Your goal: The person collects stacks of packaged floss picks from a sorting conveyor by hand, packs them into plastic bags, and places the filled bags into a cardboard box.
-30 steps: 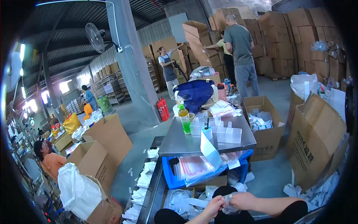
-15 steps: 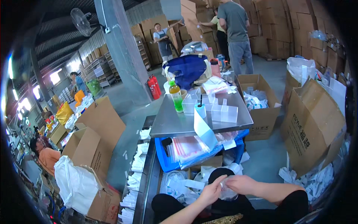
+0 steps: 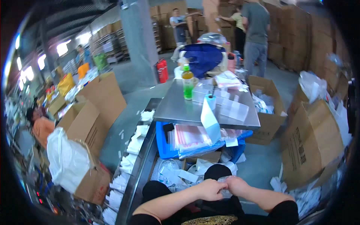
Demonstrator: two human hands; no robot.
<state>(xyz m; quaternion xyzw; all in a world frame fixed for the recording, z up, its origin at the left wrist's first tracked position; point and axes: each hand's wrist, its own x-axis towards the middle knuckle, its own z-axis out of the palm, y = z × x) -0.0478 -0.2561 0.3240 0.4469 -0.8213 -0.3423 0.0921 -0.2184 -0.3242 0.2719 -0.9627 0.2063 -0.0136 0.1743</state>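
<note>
Above my lap, my left hand and my right hand meet, fingers closed round a small clear plastic piece. My fingers cover most of it, so its exact kind cannot be made out. Just ahead, a blue crate holds a stack of flat clear bags with pinkish edges. Over the crate stands a metal table. A roll of pale blue labels sits on it, its strip hanging over the front edge. Clear plastic boxes lie beside the roll.
A bottle with green liquid and a dark blue bag are on the table. Left runs a metal rail lined with white paper pieces. Open cartons stand right and left. Several people are farther off.
The view has turned slightly left and tilted. My left hand has turned so its back shows more, with its forearm lying flatter. Both hands stay together on the clear plastic piece.
</note>
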